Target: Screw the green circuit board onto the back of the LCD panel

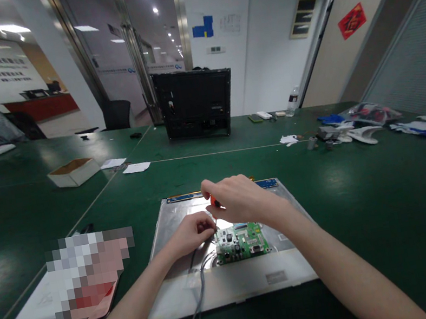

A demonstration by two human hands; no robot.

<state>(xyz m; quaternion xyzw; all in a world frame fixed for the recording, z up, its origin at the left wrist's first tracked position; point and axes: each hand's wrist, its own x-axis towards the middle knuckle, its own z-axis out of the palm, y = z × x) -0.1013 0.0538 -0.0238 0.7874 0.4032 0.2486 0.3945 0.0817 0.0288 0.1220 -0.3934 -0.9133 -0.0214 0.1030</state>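
I see the right hand's [236, 196] grip wrapped round an orange-handled, thin-shafted screwdriver [214, 201], upright seemingly to meet the green rectangular circuit board [241, 243] on the silver metal panel [254, 276], the left hand [196, 229] curled alongside, perhaps steadying, its hold unclear.

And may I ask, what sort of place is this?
Probably an office or meeting room, used here for electronics work: there are glass doors, a dark chair by the large green table, and a circuit board on a flat panel.
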